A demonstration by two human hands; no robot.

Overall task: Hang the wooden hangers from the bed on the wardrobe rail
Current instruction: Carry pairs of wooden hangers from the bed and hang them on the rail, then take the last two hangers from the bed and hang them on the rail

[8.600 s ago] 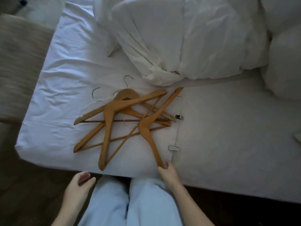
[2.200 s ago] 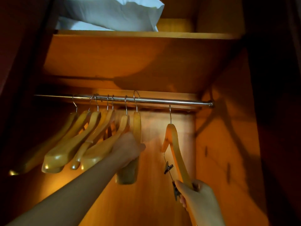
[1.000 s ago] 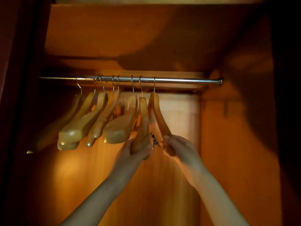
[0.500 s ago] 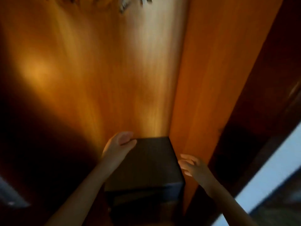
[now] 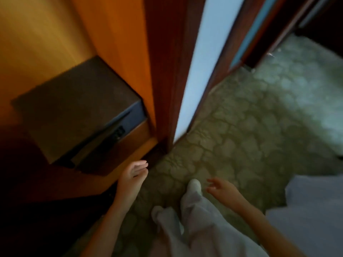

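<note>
Below, left hand (image 5: 132, 175) and right hand (image 5: 221, 188) loose-fingered, empty — over scallop-patterned carpet (image 5: 250, 127), beside matte dark box (image 5: 74, 108).

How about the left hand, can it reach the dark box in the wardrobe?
Probably yes. The left hand is open and empty, close in front of the box but not touching it. Nothing shows in the gap between them, and the wardrobe is open on that side.

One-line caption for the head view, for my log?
Empty, open left hand near a dark box in the wardrobe; open right hand over patterned carpet.
</note>
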